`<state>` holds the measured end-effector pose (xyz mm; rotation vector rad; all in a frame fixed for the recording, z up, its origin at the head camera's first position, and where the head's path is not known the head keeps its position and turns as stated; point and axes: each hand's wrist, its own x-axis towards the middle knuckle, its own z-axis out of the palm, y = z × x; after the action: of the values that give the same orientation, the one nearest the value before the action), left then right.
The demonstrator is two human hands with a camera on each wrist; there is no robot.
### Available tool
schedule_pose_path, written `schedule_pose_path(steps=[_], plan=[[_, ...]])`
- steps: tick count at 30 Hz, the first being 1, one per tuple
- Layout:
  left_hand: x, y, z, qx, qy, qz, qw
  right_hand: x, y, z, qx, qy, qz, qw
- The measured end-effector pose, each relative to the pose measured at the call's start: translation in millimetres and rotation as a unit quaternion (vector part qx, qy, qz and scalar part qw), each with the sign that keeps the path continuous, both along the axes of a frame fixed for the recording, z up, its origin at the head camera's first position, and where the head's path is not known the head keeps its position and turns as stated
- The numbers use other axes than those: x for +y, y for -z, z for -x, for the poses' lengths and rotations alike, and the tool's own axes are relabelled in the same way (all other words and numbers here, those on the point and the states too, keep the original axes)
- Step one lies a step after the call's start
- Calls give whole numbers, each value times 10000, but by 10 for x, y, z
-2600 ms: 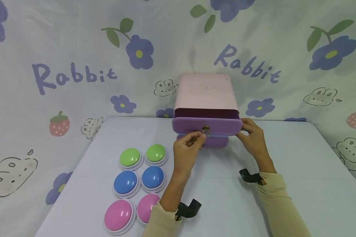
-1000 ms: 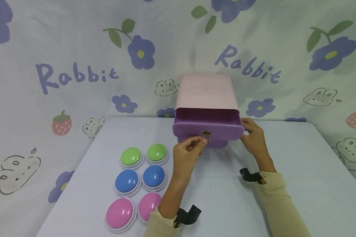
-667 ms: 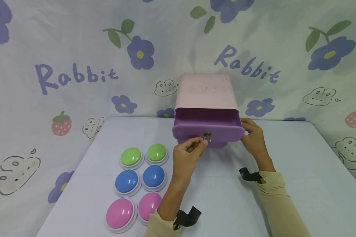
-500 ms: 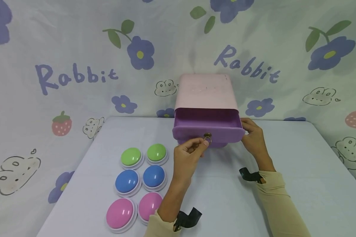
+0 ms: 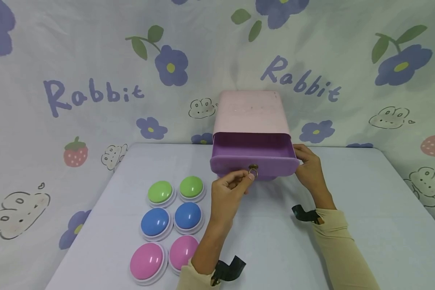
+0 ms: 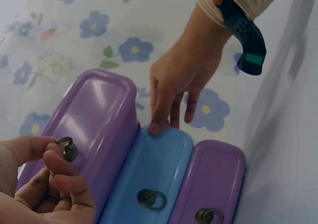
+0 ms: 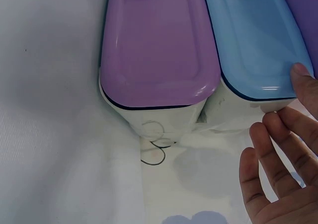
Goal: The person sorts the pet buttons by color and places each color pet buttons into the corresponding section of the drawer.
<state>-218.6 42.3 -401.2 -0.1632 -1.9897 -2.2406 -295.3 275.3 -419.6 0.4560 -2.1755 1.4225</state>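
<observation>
A small pink chest of drawers stands at the table's back. Thumb and forefinger of my left hand pinch the brass ring pull on its purple top drawer, which is drawn partway out with a bare inside showing. My right hand rests against the chest's right side. In the right wrist view, its thumb lies on the corner of the blue middle drawer and its fingertips touch the pale side wall. Below that, the purple bottom drawer is shut, as is the blue one.
Left of the chest lie round push lights or buttons in pairs on white bases: green, blue and pink. The left forearm overlaps one pink piece. A patterned cloth hangs behind the white table.
The top drawer has slid toward me, its opening growing wider, as my left hand moved with the ring. The right hand has stayed at the chest's side.
</observation>
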Motion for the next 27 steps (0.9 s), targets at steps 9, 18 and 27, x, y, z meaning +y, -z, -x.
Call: schedule_pose_path(steps=[9, 18, 27], plan=[[-4, 17, -18, 40, -3, 22, 10000, -10, 5, 8, -6, 49, -115, 9999], [-24, 16, -34, 84, -4, 26, 10000, -27, -9, 1, -72, 94, -238, 9996], [6, 12, -64, 0, 61, -64, 10000, 0, -10, -7, -48, 123, -238, 9996]])
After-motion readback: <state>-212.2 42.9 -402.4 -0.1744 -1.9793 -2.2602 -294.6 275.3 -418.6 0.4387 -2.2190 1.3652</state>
